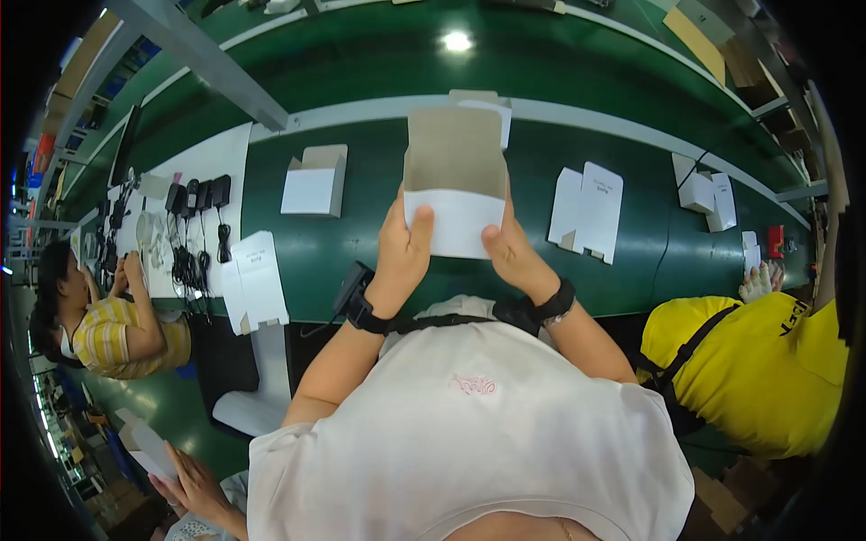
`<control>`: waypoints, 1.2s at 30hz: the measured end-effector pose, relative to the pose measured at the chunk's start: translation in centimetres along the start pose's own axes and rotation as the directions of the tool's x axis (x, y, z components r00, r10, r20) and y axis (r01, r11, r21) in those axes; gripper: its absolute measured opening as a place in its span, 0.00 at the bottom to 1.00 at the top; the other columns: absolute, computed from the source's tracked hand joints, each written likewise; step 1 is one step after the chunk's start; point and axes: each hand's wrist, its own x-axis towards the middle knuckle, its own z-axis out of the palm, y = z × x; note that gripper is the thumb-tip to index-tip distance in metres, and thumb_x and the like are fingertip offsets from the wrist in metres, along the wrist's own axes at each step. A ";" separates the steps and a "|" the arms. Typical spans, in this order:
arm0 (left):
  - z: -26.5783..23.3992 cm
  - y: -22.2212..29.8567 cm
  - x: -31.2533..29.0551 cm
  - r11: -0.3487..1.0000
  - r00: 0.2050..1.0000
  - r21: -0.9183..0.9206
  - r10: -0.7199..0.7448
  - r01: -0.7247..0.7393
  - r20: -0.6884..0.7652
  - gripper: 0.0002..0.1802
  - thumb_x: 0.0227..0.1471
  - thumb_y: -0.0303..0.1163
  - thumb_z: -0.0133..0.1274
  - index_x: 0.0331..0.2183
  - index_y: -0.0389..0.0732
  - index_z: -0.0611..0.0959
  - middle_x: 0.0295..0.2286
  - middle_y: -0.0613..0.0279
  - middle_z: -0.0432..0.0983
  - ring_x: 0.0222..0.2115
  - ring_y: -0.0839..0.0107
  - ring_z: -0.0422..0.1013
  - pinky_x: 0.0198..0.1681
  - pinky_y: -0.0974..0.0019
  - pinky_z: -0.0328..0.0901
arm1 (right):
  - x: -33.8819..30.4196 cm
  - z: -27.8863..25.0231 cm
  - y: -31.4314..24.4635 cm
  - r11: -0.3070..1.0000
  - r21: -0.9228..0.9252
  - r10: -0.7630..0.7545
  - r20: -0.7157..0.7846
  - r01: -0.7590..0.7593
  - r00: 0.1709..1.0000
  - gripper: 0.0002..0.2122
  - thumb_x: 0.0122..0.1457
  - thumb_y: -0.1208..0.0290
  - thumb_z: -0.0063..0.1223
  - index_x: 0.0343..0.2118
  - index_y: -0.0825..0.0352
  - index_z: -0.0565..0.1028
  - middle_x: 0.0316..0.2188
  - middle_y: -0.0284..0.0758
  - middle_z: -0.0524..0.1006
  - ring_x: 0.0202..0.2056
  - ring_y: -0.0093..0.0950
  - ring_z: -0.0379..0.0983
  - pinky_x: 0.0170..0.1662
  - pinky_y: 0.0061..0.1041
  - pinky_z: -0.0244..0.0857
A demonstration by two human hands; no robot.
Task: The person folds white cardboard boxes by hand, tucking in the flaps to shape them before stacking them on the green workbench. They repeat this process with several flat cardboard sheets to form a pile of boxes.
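Both of my hands sit at frame centre: left hand (402, 248) and right hand (511, 251) each pinch a lower corner of the small white carton (456, 180), held above the green belt (361, 243) with its brown-lined flap raised. I judge the thin card could crease or slip if one thumb presses harder. Flat carton blanks (588, 209) lie right of centre.

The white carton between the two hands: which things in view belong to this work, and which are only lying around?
In hand:
- white carton, open, flap up
- left hand on its lower left corner
- right hand on its lower right corner

Lying about:
- folded box on the green belt
- flat carton blanks
- black chargers
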 end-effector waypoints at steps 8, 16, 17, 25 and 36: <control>0.6 -2.5 -2.3 0.979 0.999 0.204 0.031 -0.027 -0.019 0.29 0.59 0.42 0.35 0.53 0.26 0.60 0.43 0.38 0.67 0.44 0.51 0.66 0.47 0.61 0.59 | -2.0 0.3 0.6 0.995 -0.091 0.025 -0.043 -0.029 0.999 0.35 0.60 0.54 0.38 0.60 0.72 0.40 0.61 0.51 0.45 0.61 0.43 0.43 0.61 0.30 0.38; 0.6 -1.6 -0.4 0.990 0.992 0.135 0.052 -0.037 -0.116 0.37 0.54 0.50 0.44 0.54 0.31 0.59 0.46 0.45 0.63 0.44 0.56 0.64 0.46 0.63 0.60 | -0.8 -1.1 -2.5 0.983 -0.111 0.144 -0.034 -0.147 0.989 0.33 0.58 0.57 0.46 0.59 0.71 0.49 0.55 0.52 0.57 0.57 0.40 0.55 0.57 0.30 0.49; 0.3 -1.7 -0.4 0.990 0.992 0.138 0.052 -0.036 -0.119 0.37 0.54 0.50 0.44 0.54 0.31 0.59 0.46 0.45 0.63 0.44 0.56 0.64 0.46 0.63 0.60 | -0.7 -1.2 -2.6 0.985 -0.061 0.162 -0.041 -0.164 0.986 0.34 0.56 0.59 0.48 0.60 0.70 0.47 0.56 0.48 0.57 0.56 0.37 0.56 0.57 0.29 0.50; -2.7 0.4 -1.0 0.962 0.953 0.200 0.127 -0.186 0.277 0.34 0.45 0.41 0.56 0.51 0.34 0.67 0.45 0.47 0.68 0.45 0.56 0.65 0.48 0.64 0.60 | -0.4 -6.5 -5.1 0.881 0.402 0.281 -0.017 -0.251 0.960 0.40 0.48 0.63 0.60 0.60 0.65 0.49 0.44 0.42 0.71 0.41 0.27 0.70 0.42 0.24 0.65; -2.8 -1.9 0.2 0.918 0.993 0.382 0.082 -0.110 0.090 0.36 0.40 0.36 0.61 0.50 0.35 0.67 0.46 0.47 0.67 0.46 0.53 0.64 0.49 0.59 0.58 | -3.5 -7.4 -0.2 0.758 -0.035 0.649 -0.051 -0.651 0.759 0.12 0.53 0.64 0.53 0.31 0.70 0.74 0.18 0.31 0.73 0.15 0.19 0.67 0.15 0.19 0.62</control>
